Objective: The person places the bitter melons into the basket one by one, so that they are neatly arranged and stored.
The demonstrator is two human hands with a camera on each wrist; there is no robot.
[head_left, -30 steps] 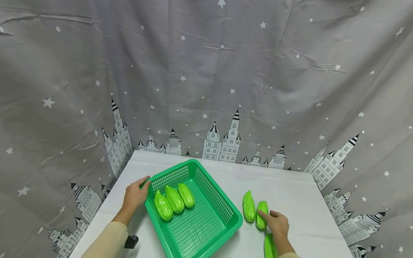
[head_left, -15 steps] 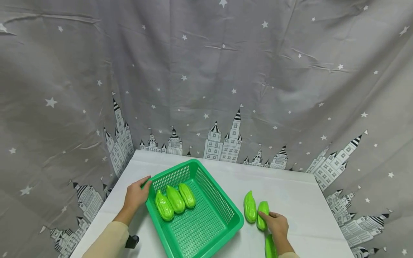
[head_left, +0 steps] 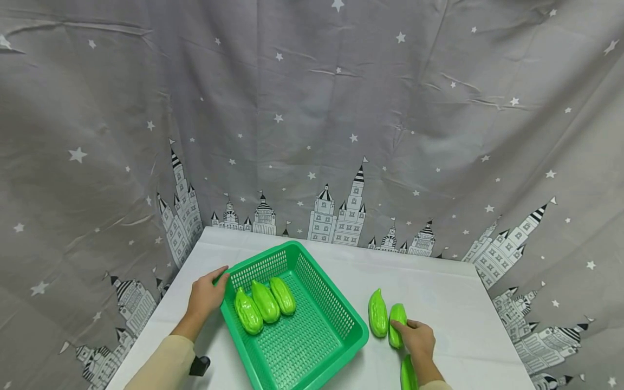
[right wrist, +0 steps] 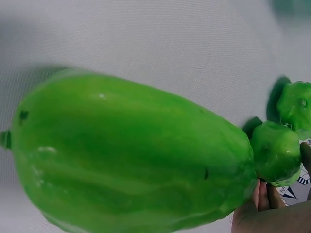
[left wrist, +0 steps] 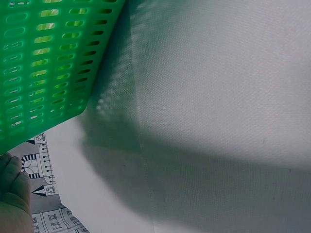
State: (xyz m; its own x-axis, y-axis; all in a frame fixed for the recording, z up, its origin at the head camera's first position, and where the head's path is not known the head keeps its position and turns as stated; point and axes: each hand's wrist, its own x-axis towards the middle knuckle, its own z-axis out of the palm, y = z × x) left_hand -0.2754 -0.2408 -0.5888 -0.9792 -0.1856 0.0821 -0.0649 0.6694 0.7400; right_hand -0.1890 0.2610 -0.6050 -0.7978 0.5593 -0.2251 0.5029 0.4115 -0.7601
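My left hand [head_left: 206, 295] grips the far left rim of a green plastic basket [head_left: 299, 349], with the thumb over the edge. Inside, three glossy green papayas [head_left: 265, 301] lie side by side along its left wall. To the right of the basket, my right hand [head_left: 418, 338] holds another green papaya [head_left: 397, 315] between thumb and fingers, low over the table. Just left of that one lies a second papaya [head_left: 377, 313]. A third papaya [head_left: 407, 374], partly covered by my right forearm, fills much of the right wrist view.
The white-covered table [head_left: 453, 303] ends against a grey curtain [head_left: 312, 108] printed with stars and castles. Its perforated wall [left wrist: 53, 58] identifies the basket in the left wrist view. A small black object [head_left: 199, 365] sits beside my left sleeve.
The head view has shifted slightly, so everything appears a few pixels further right. Both hands keep their places on the basket and the papaya.
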